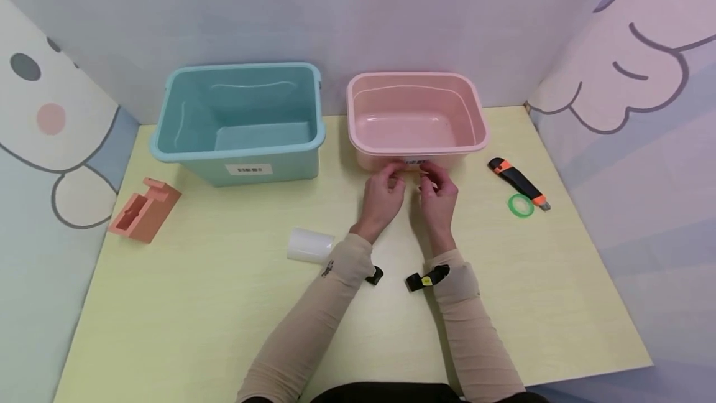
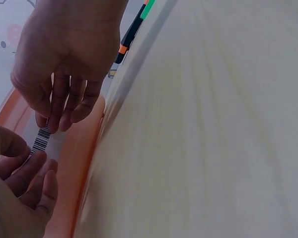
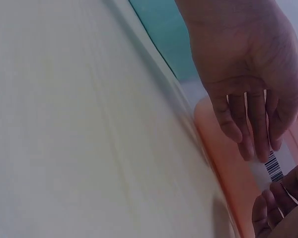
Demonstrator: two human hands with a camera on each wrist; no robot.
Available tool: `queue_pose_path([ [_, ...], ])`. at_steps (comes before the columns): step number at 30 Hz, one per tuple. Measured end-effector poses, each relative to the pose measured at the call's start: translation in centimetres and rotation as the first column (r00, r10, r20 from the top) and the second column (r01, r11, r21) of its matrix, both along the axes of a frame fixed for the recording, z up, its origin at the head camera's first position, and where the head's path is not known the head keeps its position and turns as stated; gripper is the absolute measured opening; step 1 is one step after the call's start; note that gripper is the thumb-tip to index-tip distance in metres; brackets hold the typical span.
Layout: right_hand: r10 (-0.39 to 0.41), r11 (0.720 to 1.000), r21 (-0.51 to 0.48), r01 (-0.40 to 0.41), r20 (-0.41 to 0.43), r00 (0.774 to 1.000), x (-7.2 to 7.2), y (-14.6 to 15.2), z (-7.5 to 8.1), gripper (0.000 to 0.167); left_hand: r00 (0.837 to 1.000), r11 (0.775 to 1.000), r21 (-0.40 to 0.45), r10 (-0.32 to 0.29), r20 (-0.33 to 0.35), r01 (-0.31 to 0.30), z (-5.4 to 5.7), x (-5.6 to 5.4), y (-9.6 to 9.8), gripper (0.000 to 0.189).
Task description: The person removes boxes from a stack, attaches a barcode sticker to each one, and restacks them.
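A white barcode label [image 2: 41, 140] lies at the front wall of the pink bin [image 1: 416, 79]. My left hand [image 1: 382, 199] is at the label's left end, thumb and fingers curled in a pinch there. At its right end my right hand [image 1: 439, 203] pinches in the same way, its fingertips close to the bin wall. In the right wrist view the barcode label [image 3: 274, 168] shows between the two hands' fingertips. The fingers cover its ends, and I cannot tell how firmly it sticks to the bin.
Left of the pink bin stands a teal bin [image 1: 237, 157] with its own label [image 1: 248, 169]. A white roll [image 1: 310, 245] lies by my left forearm. An orange-pink tape dispenser [image 1: 145, 211] is at far left. A utility knife [image 1: 519, 183] and a green ring [image 1: 521, 205] lie at right.
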State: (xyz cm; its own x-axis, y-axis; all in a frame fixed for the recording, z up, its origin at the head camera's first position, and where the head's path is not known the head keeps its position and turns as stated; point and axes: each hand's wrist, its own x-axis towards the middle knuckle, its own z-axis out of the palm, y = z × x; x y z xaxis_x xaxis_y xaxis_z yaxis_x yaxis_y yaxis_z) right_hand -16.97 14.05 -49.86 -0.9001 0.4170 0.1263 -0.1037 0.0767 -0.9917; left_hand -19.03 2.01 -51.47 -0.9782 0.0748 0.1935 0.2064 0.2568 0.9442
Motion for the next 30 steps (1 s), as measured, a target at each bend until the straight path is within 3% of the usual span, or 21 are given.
queue_pose_path([
  [5,0.006,1.0,0.014,-0.007,0.012,1.0,0.4,-0.2,0.8,0.029,1.0,0.999,-0.032,-0.006,0.012,0.006,-0.1,-0.1,-0.1,0.03],
  [9,-0.022,1.0,0.006,0.022,0.02,1.0,0.1,0.1,0.9,0.029,1.0,1.0,-0.03,0.005,-0.005,-0.005,-0.1,-0.3,-0.1,0.03],
  [17,-0.002,1.0,0.015,0.002,0.021,1.0,-0.4,0.3,1.2,0.025,1.0,1.0,-0.029,-0.011,0.017,0.012,0.0,-0.4,0.1,0.028],
  [24,-0.073,0.995,-0.072,0.072,-0.003,0.997,-0.7,1.0,0.7,0.026,1.0,1.0,-0.03,0.0,0.017,0.001,0.2,-0.3,0.1,0.031],
  [30,0.001,0.996,-0.088,0.0,0.012,1.0,-0.7,1.0,0.5,0.024,0.999,0.998,-0.043,-0.034,0.026,0.035,0.3,-0.3,0.2,0.03],
])
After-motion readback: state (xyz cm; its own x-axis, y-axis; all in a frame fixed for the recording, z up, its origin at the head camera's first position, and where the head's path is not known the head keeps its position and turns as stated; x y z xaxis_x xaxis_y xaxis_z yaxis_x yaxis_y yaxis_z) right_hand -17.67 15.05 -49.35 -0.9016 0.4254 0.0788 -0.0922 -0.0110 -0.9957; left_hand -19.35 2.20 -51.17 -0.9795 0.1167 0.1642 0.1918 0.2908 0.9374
